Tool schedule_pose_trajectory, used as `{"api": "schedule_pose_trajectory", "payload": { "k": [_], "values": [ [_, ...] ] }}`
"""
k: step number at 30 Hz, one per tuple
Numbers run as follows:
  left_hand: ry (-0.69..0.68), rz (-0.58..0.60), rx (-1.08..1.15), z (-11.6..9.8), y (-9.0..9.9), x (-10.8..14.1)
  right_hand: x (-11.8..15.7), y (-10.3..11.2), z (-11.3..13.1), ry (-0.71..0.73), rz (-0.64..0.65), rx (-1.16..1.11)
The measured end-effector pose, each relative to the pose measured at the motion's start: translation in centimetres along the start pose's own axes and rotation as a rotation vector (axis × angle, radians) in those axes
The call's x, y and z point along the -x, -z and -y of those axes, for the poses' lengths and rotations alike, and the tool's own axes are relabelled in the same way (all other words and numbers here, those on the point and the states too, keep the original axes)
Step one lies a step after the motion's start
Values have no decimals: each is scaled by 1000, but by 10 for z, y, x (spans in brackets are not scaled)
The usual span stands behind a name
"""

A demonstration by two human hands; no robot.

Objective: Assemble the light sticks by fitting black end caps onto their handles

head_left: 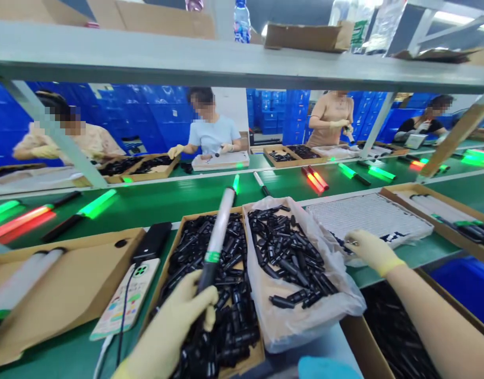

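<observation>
My left hand [184,310], in a pale yellow glove, is wrapped round the black handle of a light stick [221,223]. The stick points up and away from me, with an unlit whitish tube and a green band above the handle. Under it lies a cardboard box [261,345] full of black plastic parts. My right hand [372,252], gloved too, has its fingers pinched together at the near left edge of a white gridded tray [368,208]. Small dark pieces lie there; what the fingertips hold is too small to tell.
A plastic-lined box [281,337] of black parts stands between my hands. Lit sticks lie on the green conveyor [179,192] beyond. At left are a phone [127,300], a power bank [152,242] and a cardboard tray [88,284]. A shelf [226,58] crosses overhead; several co-workers sit or stand opposite.
</observation>
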State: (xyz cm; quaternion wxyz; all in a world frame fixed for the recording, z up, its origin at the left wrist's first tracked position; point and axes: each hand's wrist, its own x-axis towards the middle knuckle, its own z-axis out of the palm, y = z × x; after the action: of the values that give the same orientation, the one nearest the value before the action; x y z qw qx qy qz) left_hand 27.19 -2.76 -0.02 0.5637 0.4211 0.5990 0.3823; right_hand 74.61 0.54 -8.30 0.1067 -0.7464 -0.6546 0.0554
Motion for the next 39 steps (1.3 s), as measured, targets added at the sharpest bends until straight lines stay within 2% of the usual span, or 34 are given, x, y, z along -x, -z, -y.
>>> {"api": "schedule_pose_trajectory", "payload": {
  "k": [2,4,6,8,12,14,17,18,19,21,23,25,28,32,37,39],
  "values": [
    [74,149,103,7,-39,15,-10,-8,7,1,6,46],
    [214,223,280,12,-62,21,-17,-12,12,13,9,73],
    [322,266,437,14,-75,20,-19,-10,12,51,8,70],
    [371,316,528,14,-83,16,-18,-4,7,101,0,43],
    [353,371,609,15,-100,7,-8,16,-6,128,-88,-60],
    [317,352,629,16,-111,3,5,26,3,104,-168,-112],
    [333,326,700,18,-128,-3,38,38,53,143,-285,-250],
    [340,322,737,19,-133,-5,51,40,78,214,-334,-378],
    [341,324,785,20,-139,-7,64,41,104,345,-342,-478],
    [317,335,905,23,-147,-10,85,40,151,585,-280,-576],
    [281,331,1035,27,-151,-12,95,34,185,718,-249,-601],
    [254,305,1135,29,-151,-11,96,25,201,765,-264,-601],
    [230,259,1179,29,-146,-8,92,14,206,814,-283,-612],
    [234,234,1188,29,-141,-8,91,11,206,848,-321,-577],
    [397,302,1175,35,-135,-14,89,15,210,898,-360,-528],
    [405,235,1104,33,-133,-15,90,15,214,915,-318,-494]
  ]
}}
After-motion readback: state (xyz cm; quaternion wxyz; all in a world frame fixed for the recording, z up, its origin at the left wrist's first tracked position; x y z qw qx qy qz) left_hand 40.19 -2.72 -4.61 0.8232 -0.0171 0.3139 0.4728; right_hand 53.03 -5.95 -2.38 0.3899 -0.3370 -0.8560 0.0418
